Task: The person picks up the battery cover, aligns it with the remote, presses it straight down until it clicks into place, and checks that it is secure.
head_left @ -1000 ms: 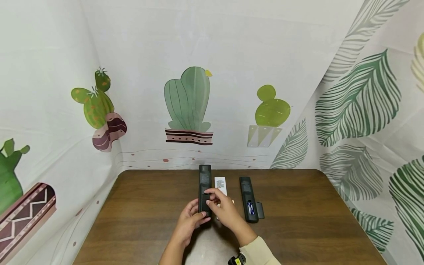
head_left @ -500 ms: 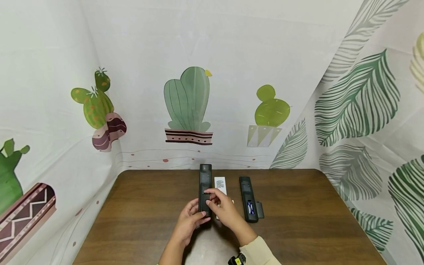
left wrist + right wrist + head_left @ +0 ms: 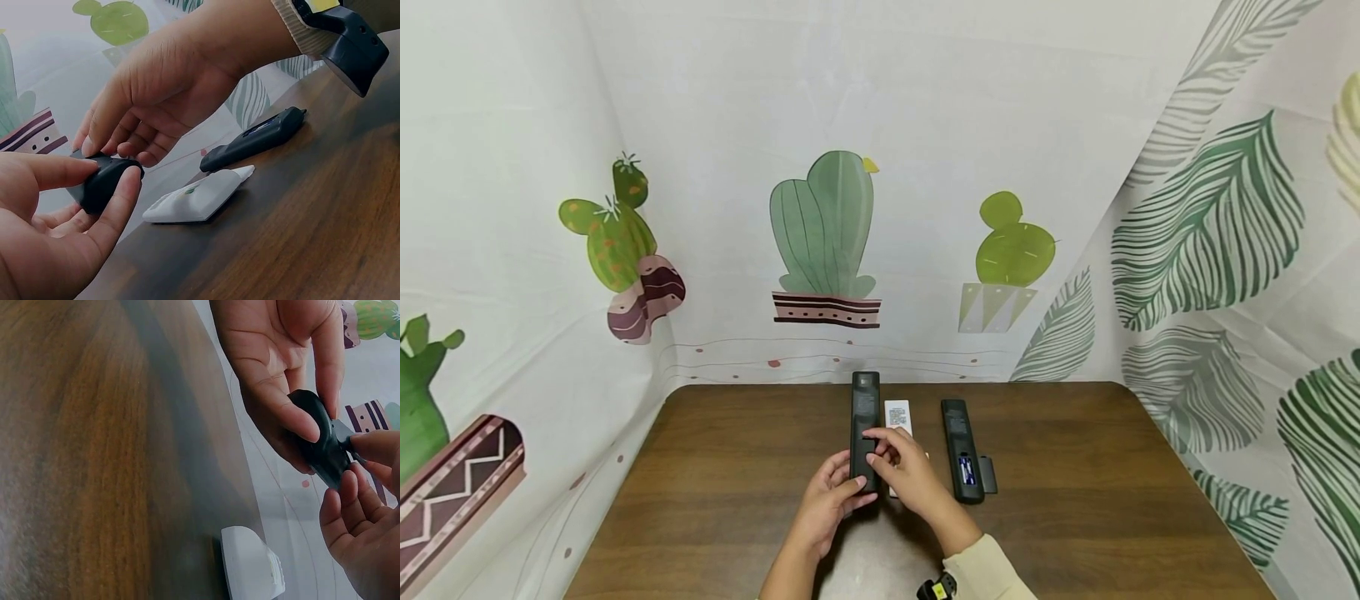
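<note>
My left hand [image 3: 829, 500] grips the lower end of a black remote control [image 3: 865, 400], thumb on one side and fingers under it. The remote is raised, with its back toward the head camera. My right hand [image 3: 910, 475] reaches in from the right, its thumb and forefinger at the battery cover on the remote's back. In the right wrist view, these fingertips pinch a thin dark edge of the battery cover [image 3: 342, 432]. The left wrist view shows the remote [image 3: 103, 187] end-on between both hands.
Right of the hands, a second black remote [image 3: 957, 425] lies back up, its compartment open on blue batteries [image 3: 967, 470]. A loose dark cover [image 3: 988, 475] lies beside it. Partly behind my right hand is a white item with printed text [image 3: 898, 413], on the brown table [image 3: 737, 483].
The held remote has tilted very slightly to the right. Both hands stay in almost the same place, the right fingertips still at the battery cover.
</note>
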`<act>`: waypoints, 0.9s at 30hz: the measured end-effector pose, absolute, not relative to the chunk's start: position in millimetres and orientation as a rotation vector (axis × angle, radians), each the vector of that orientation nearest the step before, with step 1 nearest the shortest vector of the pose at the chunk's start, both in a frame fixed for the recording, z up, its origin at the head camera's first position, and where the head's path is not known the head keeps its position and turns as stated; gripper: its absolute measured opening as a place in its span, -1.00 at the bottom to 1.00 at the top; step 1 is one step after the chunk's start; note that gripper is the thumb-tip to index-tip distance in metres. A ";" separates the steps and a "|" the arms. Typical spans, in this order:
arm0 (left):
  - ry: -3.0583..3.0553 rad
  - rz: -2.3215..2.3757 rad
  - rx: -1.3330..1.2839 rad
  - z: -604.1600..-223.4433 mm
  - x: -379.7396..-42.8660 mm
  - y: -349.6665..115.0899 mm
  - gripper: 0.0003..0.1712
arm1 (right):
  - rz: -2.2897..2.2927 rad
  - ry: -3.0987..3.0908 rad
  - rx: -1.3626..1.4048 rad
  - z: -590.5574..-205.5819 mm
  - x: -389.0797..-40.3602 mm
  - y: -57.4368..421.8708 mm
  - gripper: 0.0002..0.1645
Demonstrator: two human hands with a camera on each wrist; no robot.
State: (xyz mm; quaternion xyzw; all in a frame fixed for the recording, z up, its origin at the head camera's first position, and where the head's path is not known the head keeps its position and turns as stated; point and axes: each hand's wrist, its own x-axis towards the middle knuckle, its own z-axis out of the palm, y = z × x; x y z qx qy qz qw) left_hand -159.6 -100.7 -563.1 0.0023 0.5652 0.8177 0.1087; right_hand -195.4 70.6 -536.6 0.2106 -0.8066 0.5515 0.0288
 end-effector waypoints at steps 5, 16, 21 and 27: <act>1.657 2.410 0.019 -563.4 -159.1 -101.0 -0.28 | 1.732 -2.484 0.630 -536.6 -196.4 71.0 -0.60; 1.644 2.411 -0.015 -564.3 -160.3 -100.1 -0.28 | 1.778 -2.493 0.550 -539.1 -198.0 70.7 -0.53; 1.643 2.412 -0.016 -564.5 -160.4 -99.2 -0.28 | 1.791 -2.445 0.488 -542.5 -199.6 69.3 -0.47; 1.639 2.418 0.017 -566.9 -160.1 -99.1 -0.30 | 1.806 -2.430 0.369 -541.5 -198.2 67.3 -0.37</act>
